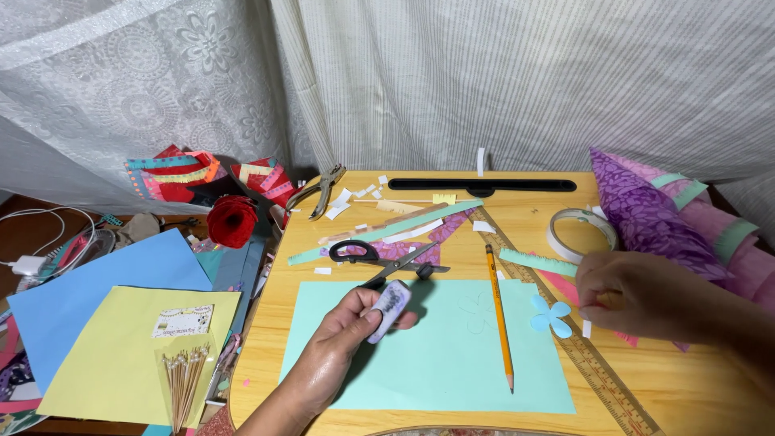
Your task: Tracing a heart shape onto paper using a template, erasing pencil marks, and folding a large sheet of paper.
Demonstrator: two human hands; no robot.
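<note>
Evidently light and rigid, the small white eraser (pixel 390 308) at lower centre frame sits pinched by its long sides in my left hand (pixel 343 339) above the mint paper sheet (pixel 436 355); right hand (pixel 638 295) curled shut, contents indiscernible.

A home craft corner is suggested by white lace curtains (pixel 161 73) hung behind a small wooden counter (pixel 694 387) strewn with coloured paper sheets (pixel 105 282), black-handled scissors (pixel 379 257) and paper scraps (pixel 355 198).

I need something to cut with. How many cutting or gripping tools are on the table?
2. Black-handled scissors lie above the mint paper sheet, just beyond the left hand. Metal pliers lie near the table's back-left corner. Others may be hidden under the scraps.
</note>
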